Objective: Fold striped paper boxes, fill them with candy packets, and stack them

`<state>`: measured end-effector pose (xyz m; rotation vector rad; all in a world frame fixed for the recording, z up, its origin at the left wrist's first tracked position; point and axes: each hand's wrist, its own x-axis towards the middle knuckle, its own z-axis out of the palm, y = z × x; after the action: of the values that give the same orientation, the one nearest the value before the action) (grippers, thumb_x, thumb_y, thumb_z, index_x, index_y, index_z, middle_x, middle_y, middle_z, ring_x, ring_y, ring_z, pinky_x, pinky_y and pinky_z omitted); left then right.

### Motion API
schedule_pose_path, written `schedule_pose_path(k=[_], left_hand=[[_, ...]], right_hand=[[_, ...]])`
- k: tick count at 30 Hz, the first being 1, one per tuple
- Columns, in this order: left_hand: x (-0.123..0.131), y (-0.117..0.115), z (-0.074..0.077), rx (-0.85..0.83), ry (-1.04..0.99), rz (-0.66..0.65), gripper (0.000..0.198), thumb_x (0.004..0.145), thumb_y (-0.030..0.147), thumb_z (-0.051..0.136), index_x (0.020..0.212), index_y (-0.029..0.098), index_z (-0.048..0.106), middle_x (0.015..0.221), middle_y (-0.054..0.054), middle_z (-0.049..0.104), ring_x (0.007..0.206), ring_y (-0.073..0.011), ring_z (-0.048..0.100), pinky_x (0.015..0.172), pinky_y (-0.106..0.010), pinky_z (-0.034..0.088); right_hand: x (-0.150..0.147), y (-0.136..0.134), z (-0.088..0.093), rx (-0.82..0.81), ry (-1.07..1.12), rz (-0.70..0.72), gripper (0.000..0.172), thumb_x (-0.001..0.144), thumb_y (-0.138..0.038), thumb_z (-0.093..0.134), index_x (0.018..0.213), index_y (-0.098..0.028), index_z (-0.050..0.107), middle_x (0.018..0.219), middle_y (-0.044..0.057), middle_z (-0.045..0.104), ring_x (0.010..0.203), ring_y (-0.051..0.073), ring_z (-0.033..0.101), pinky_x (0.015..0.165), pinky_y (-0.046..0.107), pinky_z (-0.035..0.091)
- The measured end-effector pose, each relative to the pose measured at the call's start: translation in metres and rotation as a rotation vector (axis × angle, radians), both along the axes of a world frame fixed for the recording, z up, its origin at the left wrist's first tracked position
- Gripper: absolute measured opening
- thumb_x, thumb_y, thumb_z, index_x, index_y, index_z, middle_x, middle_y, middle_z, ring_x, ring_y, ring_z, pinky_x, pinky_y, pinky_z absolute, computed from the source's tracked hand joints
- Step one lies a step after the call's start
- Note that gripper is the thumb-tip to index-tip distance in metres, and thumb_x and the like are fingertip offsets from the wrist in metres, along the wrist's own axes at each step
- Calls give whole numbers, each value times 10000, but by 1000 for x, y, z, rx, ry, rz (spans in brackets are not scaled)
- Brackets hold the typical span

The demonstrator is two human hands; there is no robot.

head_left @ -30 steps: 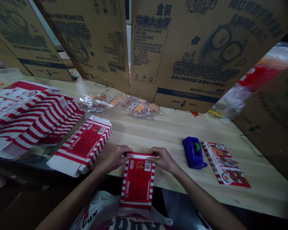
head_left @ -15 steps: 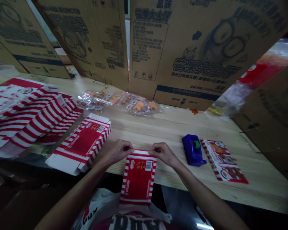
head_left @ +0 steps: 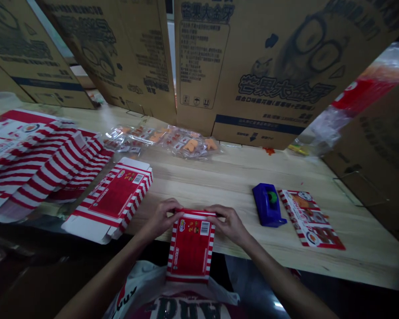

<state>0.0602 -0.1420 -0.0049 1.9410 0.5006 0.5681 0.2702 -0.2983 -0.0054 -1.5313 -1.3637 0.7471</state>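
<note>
On the tabletop (head_left: 219, 177), close to its left edge, lay a pile of flat red-and-white striped cartons (head_left: 43, 166), and just right of it one more carton (head_left: 111, 199) rested alone near the front edge. My left hand (head_left: 161, 217) and my right hand (head_left: 226, 223) were apart from each other, and each was clamped on one top corner of a striped carton (head_left: 190, 248). This carton was between my hands and below them, with its lower part past the near edge of the tabletop, above my shirt (head_left: 136, 283). Further right were a blue tape dispenser (head_left: 267, 204) and a printed flat sheet (head_left: 310, 220). I judged the main danger here: nothing supported the carton's lower part, so if my grip loosened, it could slip down. Too strong a pinch could also bend its thin board.
</note>
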Motion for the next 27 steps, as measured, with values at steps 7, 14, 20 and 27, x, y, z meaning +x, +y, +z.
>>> schedule_pose_path(k=[7,14,20,27], left_hand=[[8,-32,-22,-764,-147,169,383,686,337,774,1025,182,684,901,-47,709,766,-182,667,695,-294,543],[29,-6,13,-771,-158,279,439,620,351,827,993,187,663,769,1,706,604,-155,661,564,-255,548],[53,6,42,-622,-65,197,392,537,400,851,816,160,719,753,-52,736,587,-192,662,547,-287,550],[55,0,12,-480,-69,61,288,671,383,769,822,141,734,810,-73,736,692,-180,661,621,-263,528]], right_hand=[[-36,-20,-20,162,41,-213,256,933,-317,533,1144,-268,670,1210,87,657,1149,250,595,1006,448,467],[28,-55,-5,223,-43,-662,255,886,-333,573,1103,-214,634,1173,113,617,1028,224,609,816,344,528],[125,-113,-6,29,-193,-1098,338,753,-497,610,776,-166,676,821,88,654,712,213,583,631,328,477],[142,-117,-32,2,-31,-1041,437,556,-608,713,565,-177,646,558,34,590,542,173,511,516,298,411]])
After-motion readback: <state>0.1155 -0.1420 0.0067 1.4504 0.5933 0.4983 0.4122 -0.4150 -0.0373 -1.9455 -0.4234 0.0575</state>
